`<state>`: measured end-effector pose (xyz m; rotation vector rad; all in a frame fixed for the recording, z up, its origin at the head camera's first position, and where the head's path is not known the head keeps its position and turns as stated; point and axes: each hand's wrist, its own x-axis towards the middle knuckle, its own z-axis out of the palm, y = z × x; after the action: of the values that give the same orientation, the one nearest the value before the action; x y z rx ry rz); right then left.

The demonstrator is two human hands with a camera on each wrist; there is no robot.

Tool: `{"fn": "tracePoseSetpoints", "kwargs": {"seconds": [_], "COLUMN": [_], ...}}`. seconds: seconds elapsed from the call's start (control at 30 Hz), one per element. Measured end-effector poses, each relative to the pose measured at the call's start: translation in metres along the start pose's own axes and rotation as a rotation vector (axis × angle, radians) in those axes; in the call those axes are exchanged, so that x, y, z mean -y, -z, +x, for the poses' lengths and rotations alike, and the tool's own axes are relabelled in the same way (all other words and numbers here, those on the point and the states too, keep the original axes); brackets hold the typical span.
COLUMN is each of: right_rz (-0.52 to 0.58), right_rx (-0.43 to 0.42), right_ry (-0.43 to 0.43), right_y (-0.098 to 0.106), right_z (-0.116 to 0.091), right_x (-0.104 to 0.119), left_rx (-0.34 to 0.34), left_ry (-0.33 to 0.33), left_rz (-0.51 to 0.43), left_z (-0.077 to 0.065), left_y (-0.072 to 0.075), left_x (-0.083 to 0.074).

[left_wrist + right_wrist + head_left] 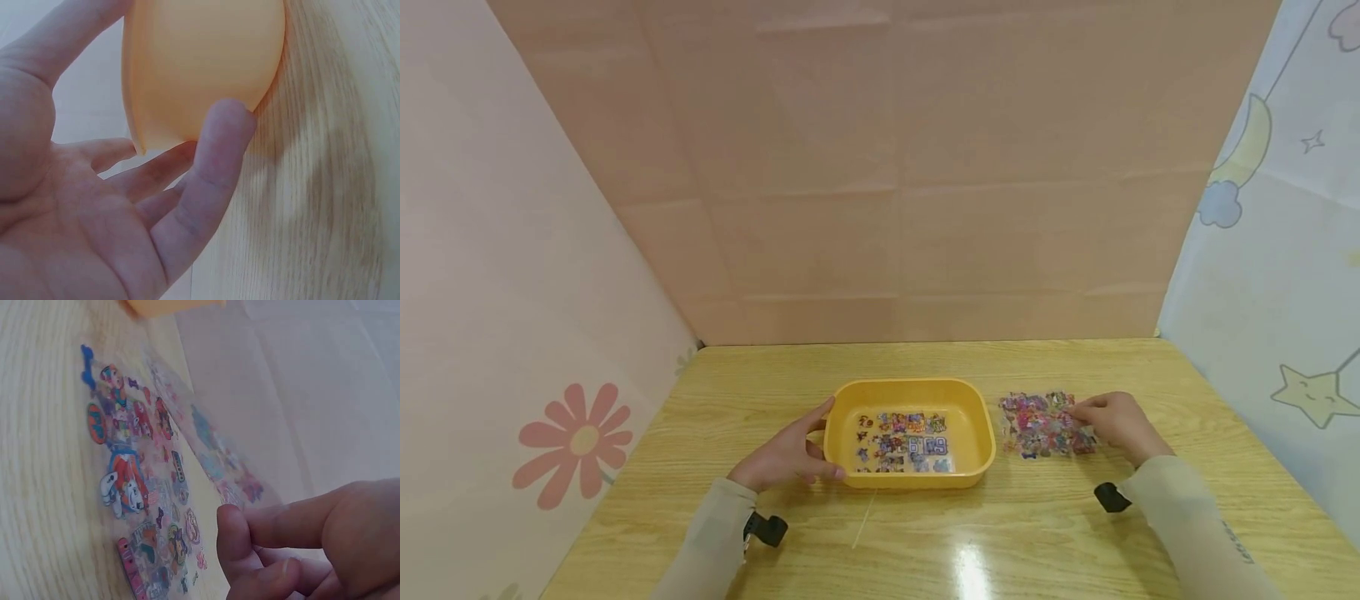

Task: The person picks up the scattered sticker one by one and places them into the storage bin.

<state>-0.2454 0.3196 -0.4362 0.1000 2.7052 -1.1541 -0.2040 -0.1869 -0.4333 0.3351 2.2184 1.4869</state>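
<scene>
Head view: your left fingers [816, 415] are gripping the yellow tray [917, 482], where stickers [917, 446] are lying; your right fingers [1093, 407] are pinching the sticker pile [1037, 425] right of it, apparently awaiting transfer.

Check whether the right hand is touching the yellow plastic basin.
No: the head view shows the right hand at the sticker sheets to the right of the yellow plastic basin, apart from it.
</scene>
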Motion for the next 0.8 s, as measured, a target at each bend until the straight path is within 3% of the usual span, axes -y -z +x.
{"fn": "tracePoseSetpoints", "kwargs": {"seconds": [0.23,0.8], "right_rz": [0.132,0.177], "right_rx": [0.036,0.055], "right_ry": [-0.019,-0.001], "right_y": [0.004,0.02], "right_z": [-0.004,-0.011], "right_x": [0.001,0.017], "left_rx": [0.008,-0.001], "left_ry": [-0.003,-0.005], "left_rz": [-0.011,-0.002], "left_z": [-0.001,-0.001], "left_y": [0.0,-0.001], "left_x": [-0.001,-0.001]}}
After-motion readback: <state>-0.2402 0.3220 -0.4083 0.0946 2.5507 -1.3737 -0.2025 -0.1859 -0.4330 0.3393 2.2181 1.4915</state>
